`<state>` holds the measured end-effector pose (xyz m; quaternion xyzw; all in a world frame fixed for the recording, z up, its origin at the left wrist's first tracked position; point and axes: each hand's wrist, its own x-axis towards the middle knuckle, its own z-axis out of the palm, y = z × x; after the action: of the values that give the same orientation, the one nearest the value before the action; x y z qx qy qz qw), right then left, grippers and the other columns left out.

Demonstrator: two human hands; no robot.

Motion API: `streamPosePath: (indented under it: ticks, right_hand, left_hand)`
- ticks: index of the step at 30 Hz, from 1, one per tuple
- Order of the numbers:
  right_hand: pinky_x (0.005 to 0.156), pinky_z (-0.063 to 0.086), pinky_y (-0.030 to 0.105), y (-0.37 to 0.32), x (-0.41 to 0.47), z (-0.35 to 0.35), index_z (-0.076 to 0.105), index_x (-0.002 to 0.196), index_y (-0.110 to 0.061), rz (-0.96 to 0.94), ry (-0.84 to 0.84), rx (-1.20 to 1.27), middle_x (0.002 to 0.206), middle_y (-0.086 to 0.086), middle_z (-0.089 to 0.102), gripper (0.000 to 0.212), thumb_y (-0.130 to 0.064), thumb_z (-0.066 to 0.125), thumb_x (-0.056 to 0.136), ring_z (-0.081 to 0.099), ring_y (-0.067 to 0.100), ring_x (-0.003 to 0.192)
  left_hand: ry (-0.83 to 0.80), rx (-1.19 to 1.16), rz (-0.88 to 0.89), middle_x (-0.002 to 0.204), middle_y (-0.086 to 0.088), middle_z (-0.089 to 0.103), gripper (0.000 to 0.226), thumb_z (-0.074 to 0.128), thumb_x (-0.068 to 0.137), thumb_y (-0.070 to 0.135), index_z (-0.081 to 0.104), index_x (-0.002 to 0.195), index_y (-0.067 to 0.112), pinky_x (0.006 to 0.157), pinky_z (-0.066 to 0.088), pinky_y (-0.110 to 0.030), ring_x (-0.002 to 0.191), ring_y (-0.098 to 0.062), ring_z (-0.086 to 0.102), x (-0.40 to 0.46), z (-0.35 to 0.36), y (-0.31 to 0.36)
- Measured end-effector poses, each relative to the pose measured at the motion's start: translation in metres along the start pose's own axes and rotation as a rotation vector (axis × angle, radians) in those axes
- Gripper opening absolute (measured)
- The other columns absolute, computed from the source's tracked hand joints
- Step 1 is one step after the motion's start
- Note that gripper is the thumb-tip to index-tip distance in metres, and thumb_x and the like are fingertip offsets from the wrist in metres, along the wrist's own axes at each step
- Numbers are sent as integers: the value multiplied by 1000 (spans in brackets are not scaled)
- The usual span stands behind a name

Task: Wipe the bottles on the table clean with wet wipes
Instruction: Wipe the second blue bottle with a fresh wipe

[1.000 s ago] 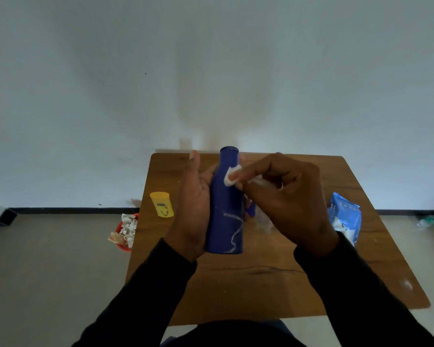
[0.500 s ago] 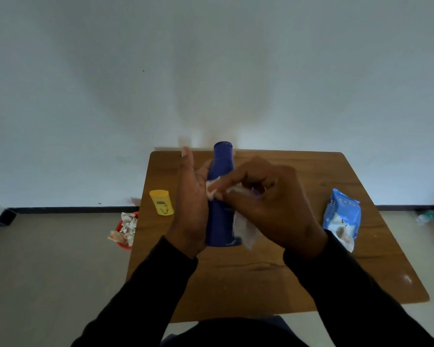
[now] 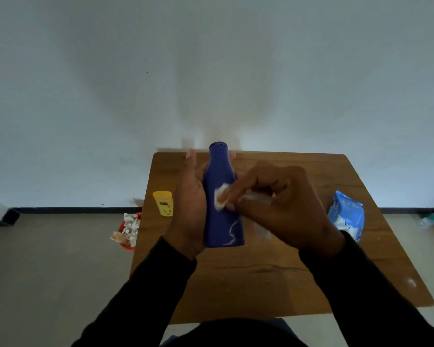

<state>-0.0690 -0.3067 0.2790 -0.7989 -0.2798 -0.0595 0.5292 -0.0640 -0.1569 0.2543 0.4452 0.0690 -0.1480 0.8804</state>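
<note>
A tall dark blue bottle (image 3: 221, 176) with a white squiggle near its base is held upright above the wooden table (image 3: 273, 284). My left hand (image 3: 189, 209) grips its left side and back. My right hand (image 3: 283, 209) pinches a white wet wipe (image 3: 221, 200) and presses it against the middle of the bottle's front. A small yellow bottle (image 3: 163, 203) stands on the table's left edge. A blue pack of wet wipes (image 3: 346, 214) lies on the right side of the table.
A red bin (image 3: 128, 230) holding crumpled used wipes sits on the floor left of the table. A white wall rises right behind the table's far edge. A small white smear (image 3: 411, 282) marks the table's near right corner.
My right hand slid the wipe from near the bottle's neck down and across its front, then back to the middle. The bottle turned a little, so its white squiggle shows again.
</note>
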Motion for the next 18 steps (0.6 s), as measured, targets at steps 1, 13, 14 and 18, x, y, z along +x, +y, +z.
streamPosePath:
  ticks: [1,13,14,18]
  right_hand:
    - [74,57,20,-4,-2,2,77,87,-9,-9,-76,-7,90,-9,76,5,-5,77,85,72,6,84]
    - [78,57,20,-2,-5,8,75,92,-8,-1,27,25,95,-8,75,7,-4,73,87,72,7,90]
    - [77,59,24,1,-2,9,75,94,-9,15,110,26,96,-5,76,7,-5,73,88,73,11,91]
    - [78,58,21,3,-6,-4,72,94,-4,-7,74,161,98,1,76,8,1,69,88,74,10,93]
  left_hand:
    - [1,-11,6,73,-8,63,73,22,97,62,57,118,1,55,53,-26,59,-16,59,0,0,1]
    - [-79,-116,-44,93,-11,62,73,34,93,61,54,137,6,68,55,-31,76,-19,60,0,-1,4]
    - [-83,-107,-39,94,-10,64,69,32,95,60,59,132,7,71,56,-32,79,-20,61,1,0,3]
    - [-78,-142,-38,88,-9,65,65,32,96,55,56,132,6,57,54,-31,61,-19,61,0,-3,6]
